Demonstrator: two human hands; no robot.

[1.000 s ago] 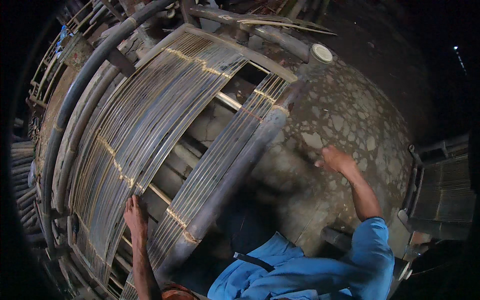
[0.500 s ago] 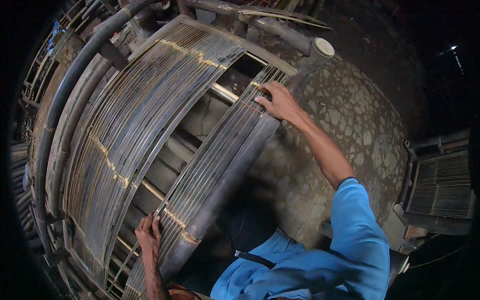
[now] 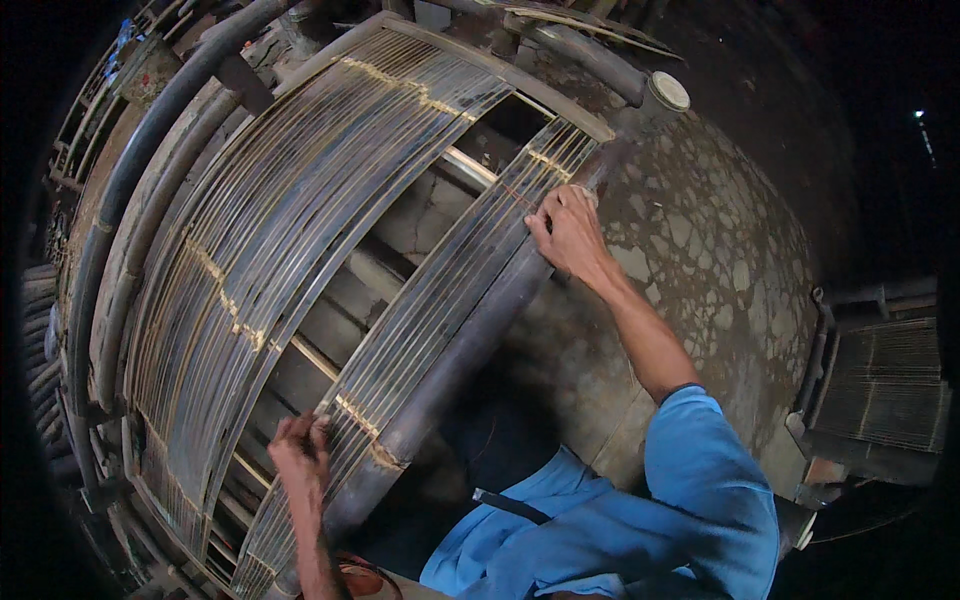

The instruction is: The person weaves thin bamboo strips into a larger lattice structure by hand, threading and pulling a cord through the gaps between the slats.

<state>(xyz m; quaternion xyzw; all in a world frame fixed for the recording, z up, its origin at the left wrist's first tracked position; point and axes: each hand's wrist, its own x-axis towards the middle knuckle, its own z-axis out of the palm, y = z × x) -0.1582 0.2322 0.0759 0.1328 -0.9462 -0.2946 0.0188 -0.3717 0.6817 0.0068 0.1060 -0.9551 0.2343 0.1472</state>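
Observation:
A slatted bamboo platform [image 3: 320,200] lies before me, its long thin strips bound by pale cross lashings. A gap splits a wide section of strips from a narrow section [image 3: 430,300] nearest me. My right hand [image 3: 572,235] is at the far end of the narrow section, fingers bent down by the outer edge and a thin reddish line across the strips. What its fingertips hold is hidden. My left hand [image 3: 302,455] is by the gap side of the narrow section, beside a pale lashing [image 3: 357,420]. Its fingers are curled together, and I cannot make out what is in them.
A thick round pole [image 3: 445,365] runs along the platform's near side. Crosswise bamboo bars [image 3: 315,355] show in the gap. Dark curved rails [image 3: 130,220] stand at the left. Stony floor [image 3: 715,240] spreads to the right, with another slatted piece [image 3: 880,380] beyond.
My right hand has drawn back slightly toward the outer edge of the narrow section. My left hand has shifted a little off the strips toward the gap. The whole view has moved slightly.

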